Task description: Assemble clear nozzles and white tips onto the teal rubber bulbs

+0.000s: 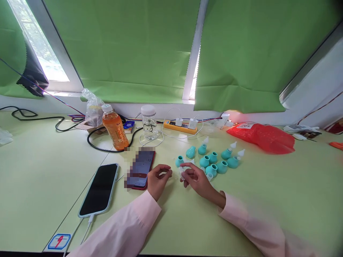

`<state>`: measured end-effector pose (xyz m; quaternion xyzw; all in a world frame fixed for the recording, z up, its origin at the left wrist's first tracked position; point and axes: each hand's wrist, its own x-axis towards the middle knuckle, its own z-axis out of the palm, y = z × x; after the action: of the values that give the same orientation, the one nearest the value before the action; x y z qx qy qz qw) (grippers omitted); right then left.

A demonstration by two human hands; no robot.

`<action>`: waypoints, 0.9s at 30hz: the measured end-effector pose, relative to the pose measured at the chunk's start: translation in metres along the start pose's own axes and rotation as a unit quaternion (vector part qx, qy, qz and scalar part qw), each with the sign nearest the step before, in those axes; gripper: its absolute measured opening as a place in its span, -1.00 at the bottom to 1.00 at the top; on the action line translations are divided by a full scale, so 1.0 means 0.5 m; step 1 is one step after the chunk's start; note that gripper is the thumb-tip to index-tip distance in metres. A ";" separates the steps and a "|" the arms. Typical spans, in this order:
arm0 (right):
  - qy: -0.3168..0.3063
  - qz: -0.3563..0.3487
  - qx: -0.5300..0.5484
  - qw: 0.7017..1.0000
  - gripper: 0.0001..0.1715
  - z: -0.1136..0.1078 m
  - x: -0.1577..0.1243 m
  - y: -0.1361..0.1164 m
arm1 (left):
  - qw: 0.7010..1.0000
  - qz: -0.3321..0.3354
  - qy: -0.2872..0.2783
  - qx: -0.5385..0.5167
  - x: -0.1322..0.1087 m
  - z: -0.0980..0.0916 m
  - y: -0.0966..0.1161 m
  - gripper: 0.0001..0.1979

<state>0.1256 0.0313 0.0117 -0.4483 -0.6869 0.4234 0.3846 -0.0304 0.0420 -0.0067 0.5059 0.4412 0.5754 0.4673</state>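
Note:
My left hand [158, 180] is closed in a pinch, thumb against forefinger; whatever is between the tips is too small to make out. My right hand [197, 180] holds a small translucent white plastic piece [181, 171], partly covered by its fingers. A tiny pale ring [176, 177] lies on the table between the hands. Just beyond the right hand stand several teal rubber bulbs [222, 166], some with open necks. Others carry a white pointed nozzle [241, 153]. More whitish plastic pieces [209, 176] lie close behind the right hand, partly hidden.
Left of my hands lie a phone in a red case [143, 169] and a larger charging phone [99, 191]. Behind are an orange drink bottle [115, 128], a clear jar [149, 125], a yellow power strip [184, 127] and cables. A red plastic bag [264, 137] lies at right.

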 end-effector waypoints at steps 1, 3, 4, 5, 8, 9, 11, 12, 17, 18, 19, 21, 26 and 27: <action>-0.002 0.036 0.093 0.995 -0.61 -0.002 -0.012 0.005 | 1.000 -0.006 -0.017 -0.005 -0.004 0.003 0.003 -0.88; -0.010 0.091 0.233 0.968 -0.59 0.000 -0.031 0.014 | 0.998 -0.011 -0.058 -0.007 -0.013 0.008 0.010 -0.88; -0.013 0.111 0.281 0.953 -0.59 0.003 -0.037 0.017 | 0.997 -0.016 -0.081 -0.011 -0.018 0.011 0.013 -0.88; -0.015 0.128 0.317 0.939 -0.59 0.006 -0.042 0.020 | 0.994 -0.023 -0.104 -0.019 -0.022 0.013 0.015 -0.87; -0.014 0.165 0.381 0.910 -0.61 0.016 -0.048 0.026 | 0.986 -0.045 -0.153 -0.055 -0.031 0.018 0.018 -0.87; -0.014 0.171 0.391 0.904 -0.62 0.017 -0.048 0.027 | 0.984 -0.049 -0.159 -0.066 -0.032 0.019 0.017 -0.87; -0.017 0.174 0.401 0.899 -0.63 0.018 -0.048 0.029 | 0.983 -0.053 -0.159 -0.078 -0.033 0.019 0.015 -0.88; -0.019 0.172 0.403 0.899 -0.63 0.018 -0.049 0.030 | 0.983 -0.056 -0.154 -0.080 -0.032 0.019 0.014 -0.89; -0.010 0.146 0.408 0.901 -0.57 0.017 -0.053 0.031 | 0.986 -0.098 -0.108 -0.083 -0.030 0.017 0.016 -0.84; -0.005 0.143 0.408 0.902 -0.57 0.017 -0.053 0.031 | 0.986 -0.108 -0.102 -0.079 -0.029 0.017 0.018 -0.83; -0.001 0.143 0.408 0.902 -0.57 0.017 -0.053 0.031 | 0.986 -0.114 -0.099 -0.074 -0.029 0.018 0.020 -0.82; 0.002 0.147 0.408 0.901 -0.60 0.017 -0.052 0.033 | 0.986 -0.116 -0.099 -0.069 -0.029 0.019 0.023 -0.82; -0.021 0.144 0.396 0.907 -0.65 0.014 -0.050 0.037 | 0.988 -0.109 -0.100 -0.053 -0.031 0.018 0.020 -0.81; -0.025 0.143 0.396 0.907 -0.66 0.014 -0.050 0.037 | 0.989 -0.101 -0.104 -0.037 -0.032 0.018 0.019 -0.80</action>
<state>0.1321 0.0106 -0.0115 -0.3420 -0.4009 0.7218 0.4486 -0.0216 0.0248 0.0009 0.4982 0.4174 0.4853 0.5848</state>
